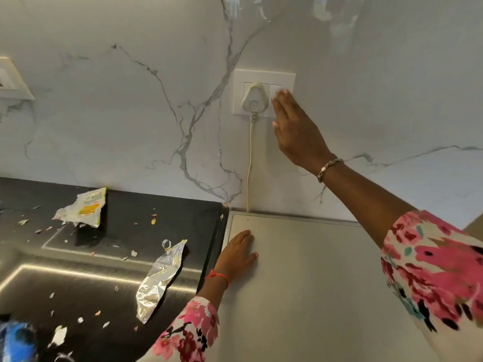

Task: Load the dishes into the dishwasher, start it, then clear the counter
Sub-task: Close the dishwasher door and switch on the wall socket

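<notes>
My right hand (295, 126) reaches up to the white wall switch plate (239, 77), its straight fingertips touching the switch on the plate's right side. A white plug (253, 100) sits in the socket beside it, and its cord (249, 165) drops behind the grey appliance top (326, 270). My left hand (236, 256) rests flat on that top near its left edge. The black counter (156, 212) to the left carries a torn yellow-white wrapper (83, 207), a crumpled silver foil wrapper (159, 278) and several paper scraps.
A marble-look wall (130, 100) backs the counter. Another switch plate (10, 79) shows at the far left edge. A steel sink surface (39, 280) lies at lower left, and a blurred blue object (15, 340) sits in the bottom left corner.
</notes>
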Motion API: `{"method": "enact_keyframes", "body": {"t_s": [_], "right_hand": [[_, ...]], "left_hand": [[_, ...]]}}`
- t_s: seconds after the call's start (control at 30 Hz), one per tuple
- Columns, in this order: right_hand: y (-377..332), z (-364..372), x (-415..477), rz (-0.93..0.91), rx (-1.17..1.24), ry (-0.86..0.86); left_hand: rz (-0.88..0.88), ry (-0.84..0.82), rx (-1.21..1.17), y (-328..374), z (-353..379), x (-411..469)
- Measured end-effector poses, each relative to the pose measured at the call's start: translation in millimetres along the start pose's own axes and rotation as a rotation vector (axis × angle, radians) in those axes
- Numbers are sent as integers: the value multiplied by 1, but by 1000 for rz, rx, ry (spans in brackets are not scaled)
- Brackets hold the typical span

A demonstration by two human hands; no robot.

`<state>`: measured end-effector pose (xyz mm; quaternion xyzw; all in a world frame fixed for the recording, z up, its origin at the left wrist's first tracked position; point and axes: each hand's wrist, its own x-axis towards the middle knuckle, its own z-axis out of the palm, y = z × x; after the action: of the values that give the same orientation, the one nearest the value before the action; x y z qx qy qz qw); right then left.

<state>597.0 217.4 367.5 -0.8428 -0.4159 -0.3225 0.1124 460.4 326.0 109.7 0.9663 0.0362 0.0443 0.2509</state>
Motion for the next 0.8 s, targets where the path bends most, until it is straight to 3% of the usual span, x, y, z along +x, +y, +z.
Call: {"method": "enact_keyframes", "body": {"t_s": [0.23,0.7,0.8], "right_hand": [[17,33,22,-7,-250,-64],[5,53,22,101,-235,-54],[1,48,-1,79,-213,-169]], "left_hand": [[28,97,36,-9,15,3],[-22,39,70,-6,11,3],[-21,-5,62,-4,8,-1]]}}
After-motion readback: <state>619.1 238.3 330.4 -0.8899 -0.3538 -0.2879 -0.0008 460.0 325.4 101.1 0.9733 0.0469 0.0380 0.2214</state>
